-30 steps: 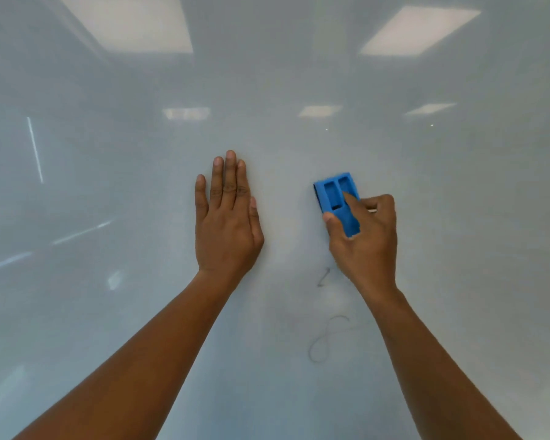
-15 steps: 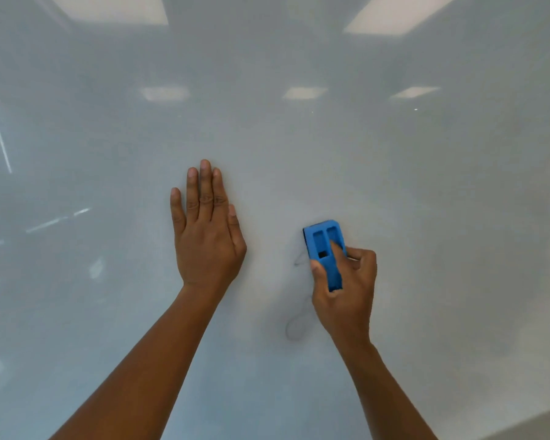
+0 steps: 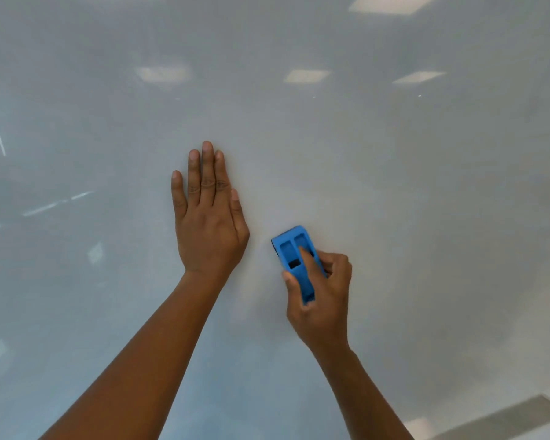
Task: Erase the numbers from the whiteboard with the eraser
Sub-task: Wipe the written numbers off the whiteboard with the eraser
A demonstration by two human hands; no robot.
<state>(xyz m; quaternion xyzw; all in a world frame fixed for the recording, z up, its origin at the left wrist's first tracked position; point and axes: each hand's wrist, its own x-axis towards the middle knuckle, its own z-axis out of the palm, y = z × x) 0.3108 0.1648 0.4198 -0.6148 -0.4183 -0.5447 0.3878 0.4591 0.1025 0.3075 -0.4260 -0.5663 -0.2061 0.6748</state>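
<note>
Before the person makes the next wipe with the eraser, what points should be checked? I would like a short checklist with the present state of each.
1. Right hand grips the blue eraser: ok.
2. Eraser lies against the whiteboard: seems so, cannot tell for sure.
3. Left hand rests flat on the board, beside the eraser and apart from it: ok.
4. No written marks visible on the board around the eraser: ok.
5. Marks hidden under the eraser or the right hand: cannot tell.
6. Board below the hands, partly covered by the arms: cannot tell.
</note>
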